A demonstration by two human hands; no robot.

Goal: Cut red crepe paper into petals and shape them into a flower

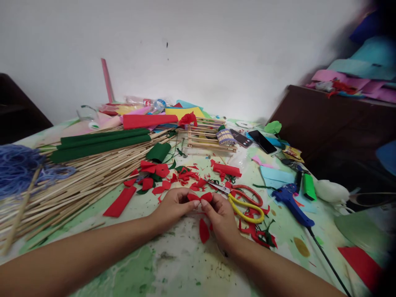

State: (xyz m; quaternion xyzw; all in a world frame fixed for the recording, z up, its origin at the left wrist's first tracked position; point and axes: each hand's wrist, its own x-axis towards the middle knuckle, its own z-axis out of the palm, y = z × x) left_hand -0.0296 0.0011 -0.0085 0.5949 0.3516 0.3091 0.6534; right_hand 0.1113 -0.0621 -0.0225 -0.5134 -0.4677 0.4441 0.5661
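Between both thumbs and fingers I hold a small red paper petal piece (206, 197), pinched at its middle. My left hand (176, 204) grips its left side and my right hand (221, 214) its right side, thumbs nearly touching. Another red petal (203, 231) lies on the table just below my hands. Scissors (246, 202) with one yellow and one orange handle rest just right of my right hand. Red paper scraps (188, 175) are scattered beyond my fingers, mixed with bits of green. The undersides of my fingers are hidden.
Thin wooden sticks (93, 177) and rolled green paper (102, 142) spread at left, beside blue string (18, 169). A stick frame (207, 136) and two phones (262, 141) sit toward the back. At right lie a blue glue gun (293, 202) with its cord and a green lighter (309, 187).
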